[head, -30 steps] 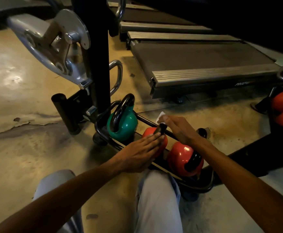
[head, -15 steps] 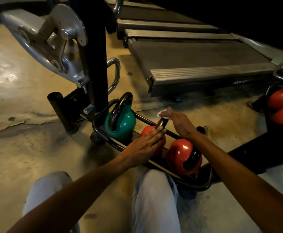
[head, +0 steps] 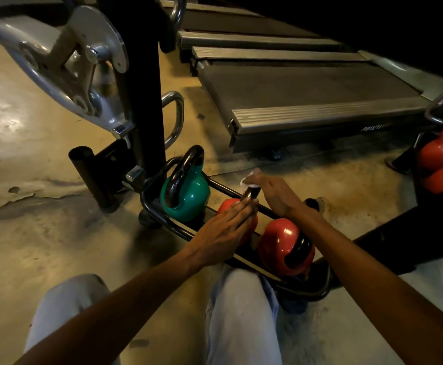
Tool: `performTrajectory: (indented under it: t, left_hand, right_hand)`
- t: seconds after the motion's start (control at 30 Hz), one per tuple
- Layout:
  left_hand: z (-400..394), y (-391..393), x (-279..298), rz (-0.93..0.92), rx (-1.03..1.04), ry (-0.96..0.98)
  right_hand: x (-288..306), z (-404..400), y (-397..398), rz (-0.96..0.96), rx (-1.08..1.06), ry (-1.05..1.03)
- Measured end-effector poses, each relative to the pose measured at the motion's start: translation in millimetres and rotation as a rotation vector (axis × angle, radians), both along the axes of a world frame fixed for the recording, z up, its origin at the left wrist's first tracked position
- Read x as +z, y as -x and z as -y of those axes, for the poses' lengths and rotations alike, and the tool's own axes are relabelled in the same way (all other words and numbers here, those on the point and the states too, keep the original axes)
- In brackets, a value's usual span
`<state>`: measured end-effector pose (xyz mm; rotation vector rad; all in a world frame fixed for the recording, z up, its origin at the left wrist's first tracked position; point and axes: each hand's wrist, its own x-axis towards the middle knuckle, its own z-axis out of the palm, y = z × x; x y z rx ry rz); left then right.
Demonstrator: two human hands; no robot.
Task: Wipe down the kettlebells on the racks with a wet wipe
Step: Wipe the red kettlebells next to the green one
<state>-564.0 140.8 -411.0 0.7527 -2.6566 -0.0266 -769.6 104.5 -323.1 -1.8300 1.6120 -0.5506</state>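
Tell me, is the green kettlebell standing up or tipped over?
Standing up. The green kettlebell sits on the rack with its black handle on top.

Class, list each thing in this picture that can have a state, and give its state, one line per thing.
green kettlebell: upright on rack
middle red kettlebell: under left hand
near red kettlebell: tipped, handle sideways
wet wipe: pressed on handle by right hand
rack: on floor

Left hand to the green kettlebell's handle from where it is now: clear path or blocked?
Probably clear. The left hand rests on the middle red kettlebell, right beside the green kettlebell. The green one's black handle stands upright with nothing over it; the black post sits behind it, not between.
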Motion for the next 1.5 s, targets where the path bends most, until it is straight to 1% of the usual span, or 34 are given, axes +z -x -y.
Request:
performTrajectory:
  t: [0.1,0.17,0.23,0.33,0.4,0.5,0.6,0.7,0.87,1.0,1.1,1.13,1.23,1.37,1.5]
  left_hand:
    - [3,1,5,0.005,0.046,-0.031]
    - [3,1,4,-0.02,0.048,-0.062]
    - [3,1,3,-0.05,0.054,-0.093]
    - [6,5,9,-0.056,0.062,-0.125]
    - [6,9,12,-0.059,0.071,-0.155]
    - [2,13,11,-0.079,0.083,-0.186]
    - [2,14,12,-0.07,0.084,-0.201]
    - [6,11,14,-0.041,0.072,-0.198]
    - [5,12,14,-0.038,0.072,-0.198]
    - [6,10,16,-0.041,0.063,-0.195]
    - [5,10,16,-0.04,0.059,-0.191]
    - [4,11,16,-0.044,0.06,-0.189]
    - [4,11,17,-0.041,0.062,-0.197]
    - [3,12,17,-0.039,0.067,-0.19]
    - [4,12,18,-0.034,0.065,-0.187]
  right_hand:
    - [0,-6,-2,0.025,-0.126,-0.058]
    - [0,-8,-3,0.099,-0.212,-0.089]
    - [0,-2,-5,0.236,-0.331,-0.144]
    - [4,12,-12,0.455,-0.485,-0.319]
    - [12,15,-14,0.588,-0.568,-0.378]
    - [20,18,-17,0.82,-0.622,-0.49]
    - [27,22,-18,1.02,-0.726,-0.604]
    - [35,24,-16,1.135,-0.741,-0.693]
    - [33,25,-14,1.265,-0.799,-0.729]
    - [43,21,-9,1.305,-0.832,-0.79]
    - [39,16,1,1.457,-0.913,-0.823]
    - [33,16,4,1.474,-0.915,-0.832]
    - [25,17,10,1.36,-0.832,-0.876]
    - [13,12,12,1.337,-0.847,-0.863]
    - [10,7,0,1.242,-0.768,-0.887]
